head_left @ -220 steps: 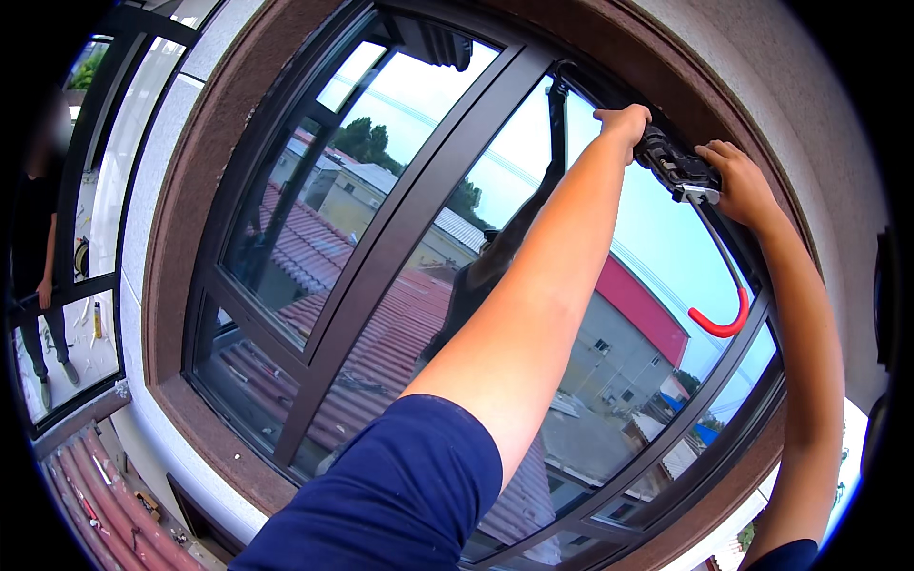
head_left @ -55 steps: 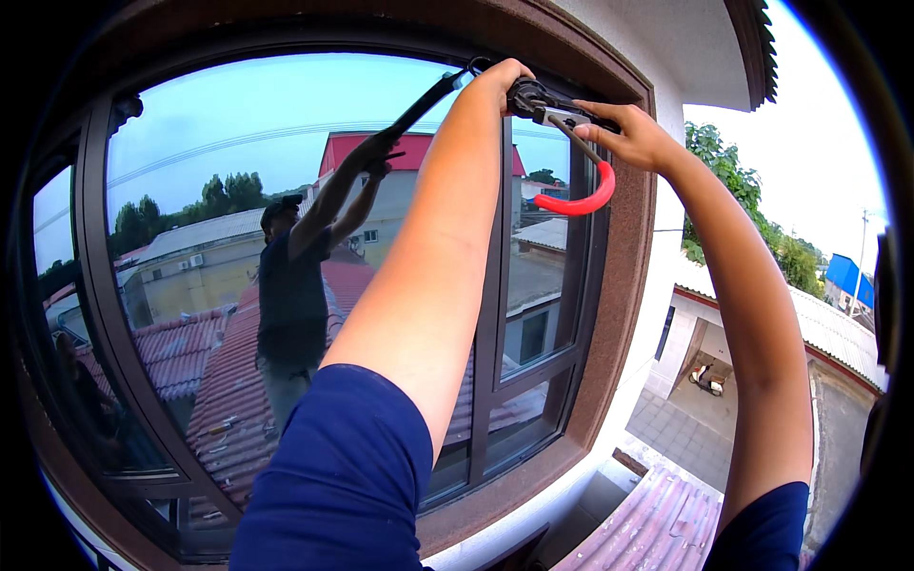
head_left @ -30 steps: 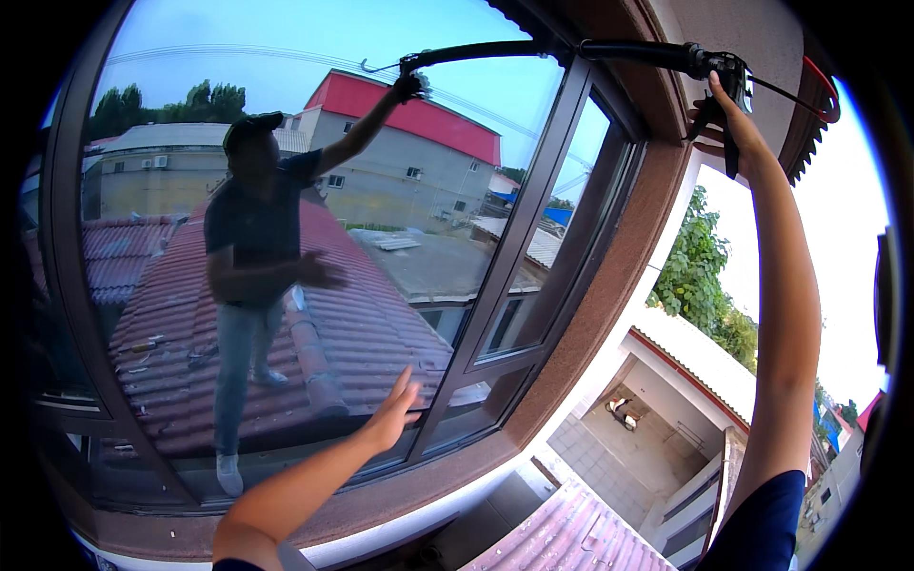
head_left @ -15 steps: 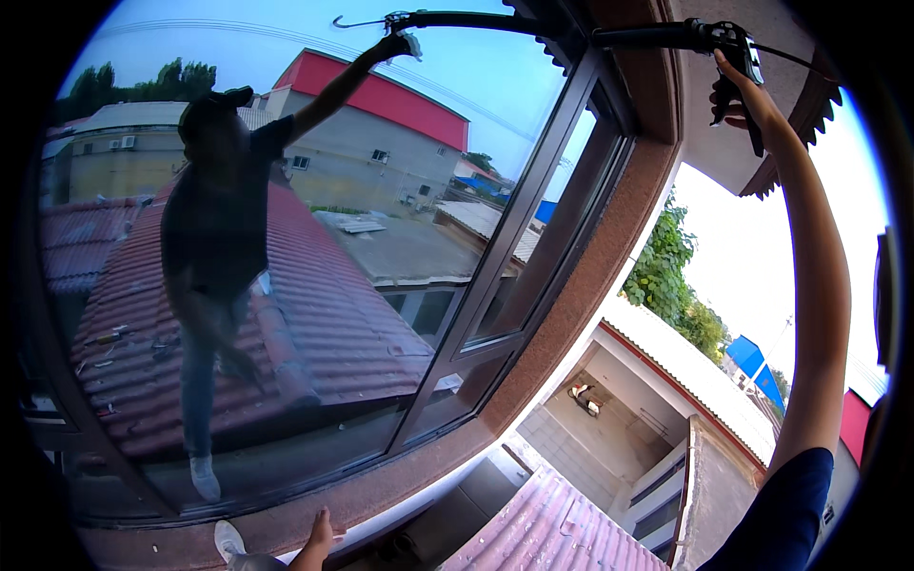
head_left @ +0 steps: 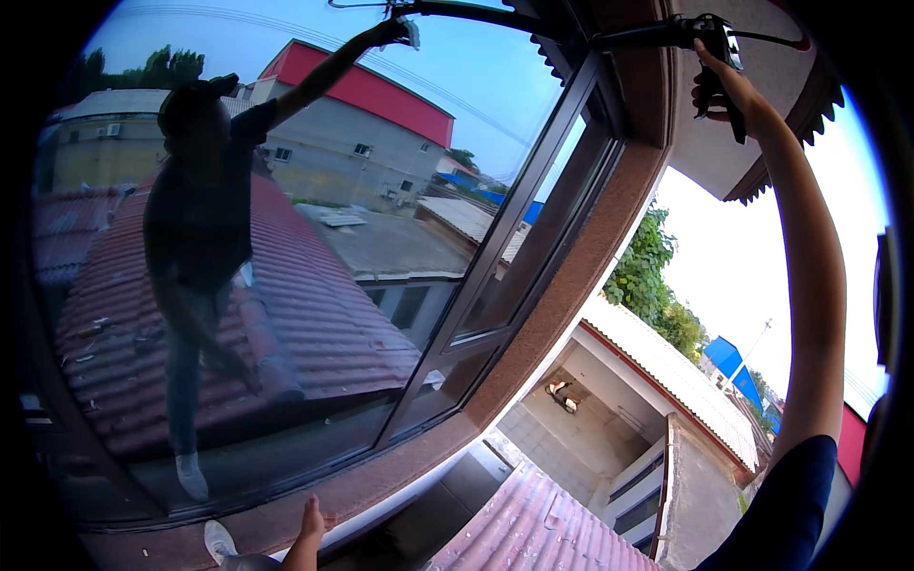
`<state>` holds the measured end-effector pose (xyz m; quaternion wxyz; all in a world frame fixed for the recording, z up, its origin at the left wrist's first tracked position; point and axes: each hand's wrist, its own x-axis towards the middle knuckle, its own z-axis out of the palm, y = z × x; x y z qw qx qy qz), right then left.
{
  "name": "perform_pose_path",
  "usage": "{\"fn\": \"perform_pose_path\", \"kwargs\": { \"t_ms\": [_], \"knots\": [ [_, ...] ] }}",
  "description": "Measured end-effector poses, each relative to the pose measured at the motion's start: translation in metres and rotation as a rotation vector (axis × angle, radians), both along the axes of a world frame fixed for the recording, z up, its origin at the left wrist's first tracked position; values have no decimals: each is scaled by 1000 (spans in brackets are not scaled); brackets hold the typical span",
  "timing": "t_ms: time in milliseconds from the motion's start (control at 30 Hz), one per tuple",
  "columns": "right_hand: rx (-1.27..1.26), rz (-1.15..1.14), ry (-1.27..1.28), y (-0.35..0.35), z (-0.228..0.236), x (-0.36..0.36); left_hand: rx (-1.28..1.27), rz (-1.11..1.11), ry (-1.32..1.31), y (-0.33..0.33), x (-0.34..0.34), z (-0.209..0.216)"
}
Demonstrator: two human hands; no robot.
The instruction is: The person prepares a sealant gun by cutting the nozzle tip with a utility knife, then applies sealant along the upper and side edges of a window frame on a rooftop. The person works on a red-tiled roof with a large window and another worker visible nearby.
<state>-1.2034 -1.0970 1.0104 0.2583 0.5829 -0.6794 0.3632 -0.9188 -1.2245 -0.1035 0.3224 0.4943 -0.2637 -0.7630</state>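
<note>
High at the upper right, my right hand (head_left: 728, 90) is closed round the black trigger grip of a caulking gun (head_left: 647, 36). Its dark barrel runs left to the upper corner of the window frame (head_left: 514, 200), and a thin hooked rod sticks out behind the hand. How far the tip touches the frame I cannot tell. My left hand (head_left: 311, 521) hangs low near the sill, holding nothing, its fingers stretched out. The dark window glass (head_left: 381, 238) mirrors me with the raised arm and the gun.
A brown rough-textured window surround (head_left: 571, 247) borders the frame. Below it runs a narrow ledge (head_left: 400, 476), where one white shoe (head_left: 219, 541) shows. A red corrugated roof (head_left: 543, 523) and a courtyard with a parked scooter (head_left: 564, 396) lie far below. An overhanging eave (head_left: 743, 105) is above.
The whole view has shifted slightly, so window and courtyard sit further left. My right hand and the caulking gun have moved a little up and left in the picture, the grip still held.
</note>
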Motion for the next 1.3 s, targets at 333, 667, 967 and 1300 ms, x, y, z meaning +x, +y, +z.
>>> {"fn": "perform_pose_path", "kwargs": {
  "t_ms": [333, 667, 967, 1300],
  "knots": [
    [-78, -27, -84, 0, 0, 8, -15, -3, 84, -4, -2, 23],
    [-114, -20, -152, 1, -15, 19, -28, -63, 77, 0, 4, 56],
    [-99, -73, -195, 7, -21, 25, -54, 13, 92, 0, 0, 74],
    [-176, -94, -159, 18, -61, 39, -133, -46, 135, -16, -17, 85]
  ]
}}
